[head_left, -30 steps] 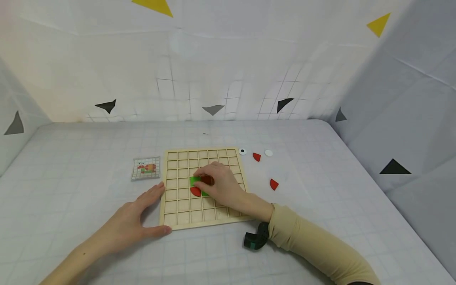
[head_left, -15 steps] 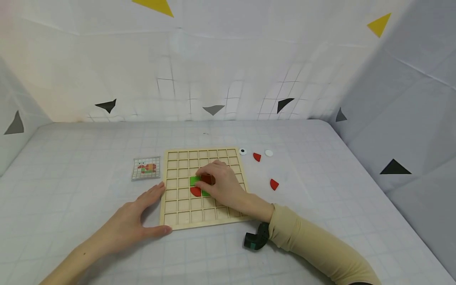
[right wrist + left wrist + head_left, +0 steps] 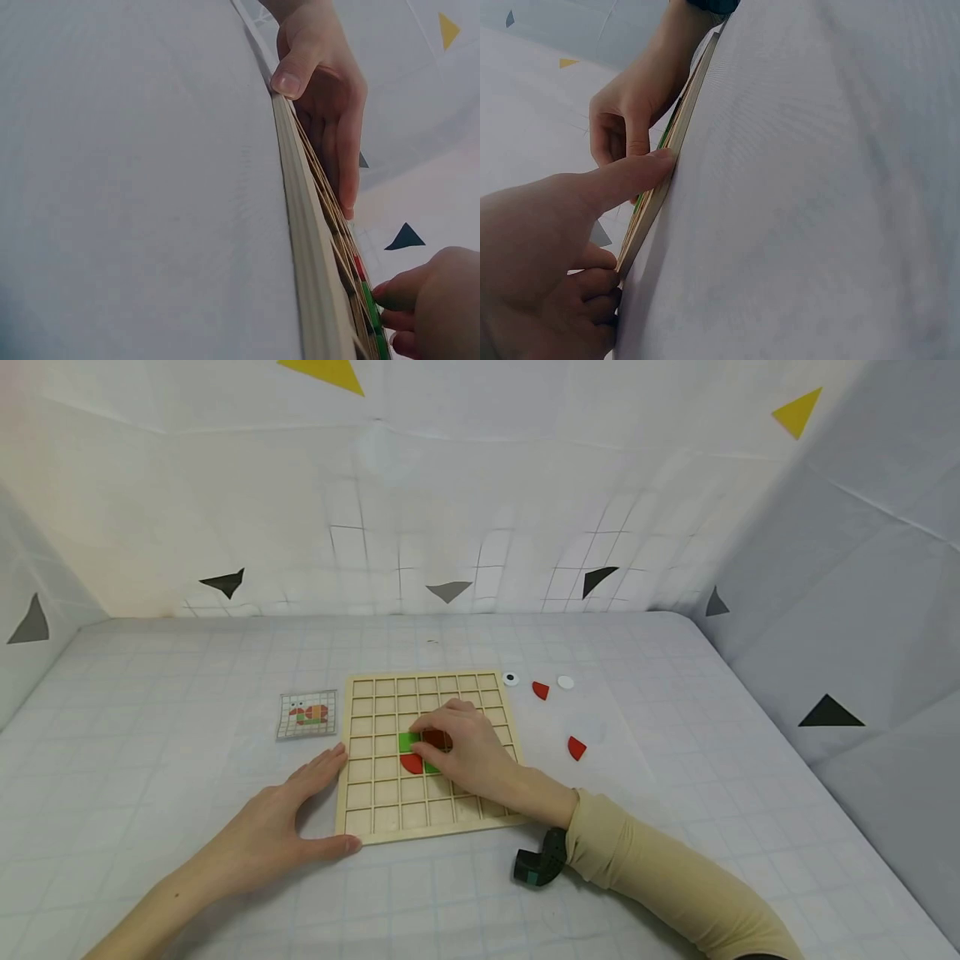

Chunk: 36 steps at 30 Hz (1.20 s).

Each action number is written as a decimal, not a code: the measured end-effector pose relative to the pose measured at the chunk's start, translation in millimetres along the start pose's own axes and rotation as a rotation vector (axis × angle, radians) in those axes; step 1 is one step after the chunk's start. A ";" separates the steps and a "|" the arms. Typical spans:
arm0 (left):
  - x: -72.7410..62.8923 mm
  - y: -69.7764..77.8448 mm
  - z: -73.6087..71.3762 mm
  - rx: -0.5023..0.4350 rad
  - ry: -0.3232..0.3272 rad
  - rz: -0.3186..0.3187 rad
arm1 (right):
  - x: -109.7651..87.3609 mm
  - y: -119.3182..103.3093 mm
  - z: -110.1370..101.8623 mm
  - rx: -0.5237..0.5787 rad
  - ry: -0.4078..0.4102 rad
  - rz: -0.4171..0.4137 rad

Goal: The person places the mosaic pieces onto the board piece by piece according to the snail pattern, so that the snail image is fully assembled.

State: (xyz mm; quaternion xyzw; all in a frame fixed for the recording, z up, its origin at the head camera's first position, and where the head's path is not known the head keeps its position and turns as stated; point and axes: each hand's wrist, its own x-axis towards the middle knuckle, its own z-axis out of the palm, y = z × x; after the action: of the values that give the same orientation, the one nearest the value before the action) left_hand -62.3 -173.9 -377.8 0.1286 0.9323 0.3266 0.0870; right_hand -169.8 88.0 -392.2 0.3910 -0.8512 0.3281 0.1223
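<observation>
A square wooden grid board lies flat on the table. My left hand rests at its near left corner, fingertips at the left side and thumb on the front edge. My right hand is over the middle of the board, with thumb and curled index finger at opposite edges of a green square tile, pinching it. Just below sits a red quarter-round tile. Another green tile and a dark red tile are partly hidden under the right hand.
A small picture card lies left of the board. On the right are an eye disc, a white disc, a red quarter-round piece and a second red piece. A black wrist device sits by the right sleeve.
Almost nothing differs. The right fingertips have shifted only slightly over the green tile; the left hand, board and loose pieces stay where they were.
</observation>
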 end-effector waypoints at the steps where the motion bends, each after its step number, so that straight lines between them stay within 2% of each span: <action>1: -0.1 -0.3 0.0 0.001 0.002 0.000 | 0.2 0.0 -1.1 0.000 -0.006 0.000; 7: -0.1 -1.0 0.0 0.003 0.004 0.003 | -2.9 5.8 -18.8 0.046 -0.033 0.000; 13: -0.4 -1.0 -0.1 0.005 0.013 0.005 | -16.9 38.7 -50.4 0.049 0.022 0.020; 16: 0.0 -1.2 0.1 0.005 0.015 0.008 | -25.2 61.8 -67.7 0.021 0.066 0.075; 21: 1.1 -1.2 0.6 0.013 0.008 0.005 | -37.3 94.6 -88.5 -0.033 0.122 0.226; 27: 0.2 -0.6 0.2 0.020 0.007 -0.006 | -43.4 113.1 -96.6 -0.074 0.113 0.323; 30: 0.2 -0.4 0.0 0.019 0.007 -0.005 | -45.2 118.1 -97.1 -0.096 0.107 0.338; 36: 0.8 -0.5 0.1 0.016 0.005 0.002 | -47.2 121.8 -96.1 -0.073 0.085 0.331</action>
State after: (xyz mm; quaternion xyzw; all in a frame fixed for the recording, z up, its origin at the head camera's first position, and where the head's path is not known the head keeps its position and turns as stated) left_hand -63.2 -174.0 -378.3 0.1294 0.9351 0.3194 0.0833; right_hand -233.9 236.8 -397.9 0.2265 -0.9094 0.3288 0.1165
